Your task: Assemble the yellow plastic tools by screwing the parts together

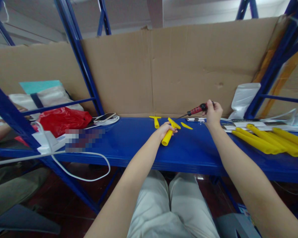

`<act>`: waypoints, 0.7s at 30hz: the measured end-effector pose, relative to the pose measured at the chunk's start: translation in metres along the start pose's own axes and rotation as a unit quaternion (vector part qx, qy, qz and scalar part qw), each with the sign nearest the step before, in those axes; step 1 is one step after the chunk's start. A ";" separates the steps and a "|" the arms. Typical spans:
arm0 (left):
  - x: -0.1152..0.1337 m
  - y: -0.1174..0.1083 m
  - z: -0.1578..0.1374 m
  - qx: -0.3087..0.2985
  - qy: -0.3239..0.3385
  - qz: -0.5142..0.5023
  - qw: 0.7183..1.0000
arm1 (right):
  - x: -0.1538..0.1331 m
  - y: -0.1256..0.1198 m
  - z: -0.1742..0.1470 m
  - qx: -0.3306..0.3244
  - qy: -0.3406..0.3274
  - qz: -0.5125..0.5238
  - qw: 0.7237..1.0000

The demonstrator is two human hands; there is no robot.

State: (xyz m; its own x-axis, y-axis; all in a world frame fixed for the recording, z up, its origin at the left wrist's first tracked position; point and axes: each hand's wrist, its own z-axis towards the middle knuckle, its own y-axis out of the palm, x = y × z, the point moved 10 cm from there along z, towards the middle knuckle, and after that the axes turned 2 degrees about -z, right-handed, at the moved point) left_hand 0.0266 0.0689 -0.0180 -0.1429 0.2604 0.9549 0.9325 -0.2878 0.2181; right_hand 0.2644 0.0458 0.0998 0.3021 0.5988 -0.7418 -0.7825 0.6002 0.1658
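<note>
My left hand (165, 129) is closed around a yellow T-shaped plastic handle (167, 138), its hollow round end pointing toward me. In my right hand (213, 114) is a screwdriver (196, 110) with a red and black grip. Its thin shaft slants down to the left, and the tip ends close to the crosspiece of the handle; whether they touch I cannot tell. A smaller yellow T-shaped piece (156, 122) lies just behind my left hand. To the right of the held handle is a flat pointed yellow piece (186, 125).
Several yellow tubes (265, 140) lie at the right of the blue table (129, 143). A phone (106, 116) rests on coiled white cable at left, near a red plastic bag (62, 120) and power strip (46, 141). Cardboard (188, 66) walls the back. Another person's arm (0, 134) shows far left.
</note>
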 end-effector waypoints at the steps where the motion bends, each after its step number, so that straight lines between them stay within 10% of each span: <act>1: 0.000 0.001 -0.001 -0.002 -0.001 0.003 1.000 | -0.001 0.001 0.000 0.003 -0.005 0.020 1.000; 21: 0.000 0.005 -0.001 -0.016 0.000 0.015 1.000 | 0.005 0.003 -0.002 -0.011 0.014 0.086 0.996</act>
State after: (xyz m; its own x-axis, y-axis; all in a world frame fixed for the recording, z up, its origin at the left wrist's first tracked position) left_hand 0.0311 0.0669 -0.0172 -0.1156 0.2522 0.9607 0.9252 -0.3246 0.1966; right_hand 0.2626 0.0497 0.0957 0.1474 0.6767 -0.7214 -0.8327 0.4785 0.2787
